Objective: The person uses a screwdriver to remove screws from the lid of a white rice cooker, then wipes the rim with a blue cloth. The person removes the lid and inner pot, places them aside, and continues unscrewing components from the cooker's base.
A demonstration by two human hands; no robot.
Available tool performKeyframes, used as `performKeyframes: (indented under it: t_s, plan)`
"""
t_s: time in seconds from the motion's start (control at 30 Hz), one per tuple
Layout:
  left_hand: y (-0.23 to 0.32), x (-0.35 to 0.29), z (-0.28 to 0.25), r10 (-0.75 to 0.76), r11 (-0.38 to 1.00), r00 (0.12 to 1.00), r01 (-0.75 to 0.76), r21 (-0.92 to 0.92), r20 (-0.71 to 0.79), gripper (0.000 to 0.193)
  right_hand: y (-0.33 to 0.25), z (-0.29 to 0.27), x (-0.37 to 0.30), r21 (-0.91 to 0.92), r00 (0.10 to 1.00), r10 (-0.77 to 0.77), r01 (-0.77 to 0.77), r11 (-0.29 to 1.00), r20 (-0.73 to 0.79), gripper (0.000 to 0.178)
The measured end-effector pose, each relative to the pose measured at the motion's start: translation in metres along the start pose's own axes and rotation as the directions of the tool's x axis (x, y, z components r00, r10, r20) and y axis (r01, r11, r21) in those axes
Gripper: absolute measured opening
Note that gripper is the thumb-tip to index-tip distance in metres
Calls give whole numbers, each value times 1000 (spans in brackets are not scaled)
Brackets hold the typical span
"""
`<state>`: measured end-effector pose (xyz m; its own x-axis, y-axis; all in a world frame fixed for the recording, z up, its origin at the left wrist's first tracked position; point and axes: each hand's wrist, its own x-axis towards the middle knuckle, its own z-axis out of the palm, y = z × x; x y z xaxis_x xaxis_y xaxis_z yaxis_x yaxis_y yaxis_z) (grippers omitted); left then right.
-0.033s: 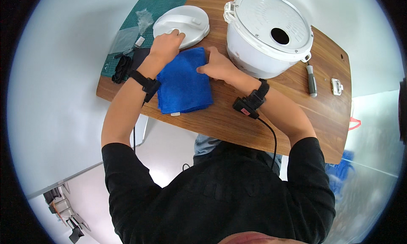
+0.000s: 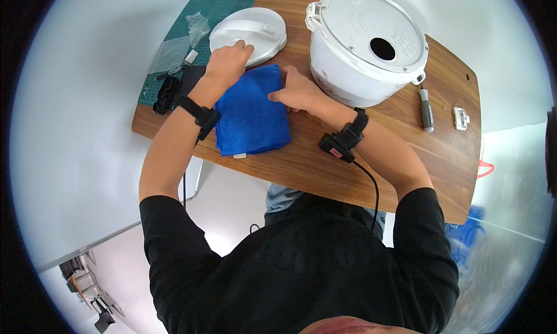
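A folded blue cloth [image 2: 255, 119] lies flat near the table's front edge, with a small white tag at its near side. Just beyond it rests a round white lid [image 2: 267, 41] with a raised handle bar. My left hand [image 2: 228, 64] is closed over the lid's near left part, fingers curled; whatever is under the fingertips is hidden. At the cloth's right edge sits my right hand [image 2: 301, 91], its thumb on the cloth and apart from the forefinger, which stretches along the edge. Its other fingers are mostly hidden.
A large white pot [image 2: 342, 73] with a holed, clamped cover stands at the back right. Beside it lie a grey-handled screwdriver [image 2: 426, 110] and a small white latch piece [image 2: 461, 118]. A green cutting mat [image 2: 191, 15] at the left bears plastic bags and a black strap [image 2: 166, 95].
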<state>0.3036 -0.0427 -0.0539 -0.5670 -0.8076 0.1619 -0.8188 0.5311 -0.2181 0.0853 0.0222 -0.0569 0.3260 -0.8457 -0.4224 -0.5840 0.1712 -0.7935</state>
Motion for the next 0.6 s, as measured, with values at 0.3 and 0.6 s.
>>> performKeyframes:
  t_s: [0.3,0.6]
  plan:
    - [-1,-31,-22,-105,942,994,107,-319,25,47,7,11,1,11,997,-29,28,1000,72,62]
    - [62,-52,-85,42,718,964,153,-679,262,64,56,-17,-91,42,916,-385,392,919,-112,53]
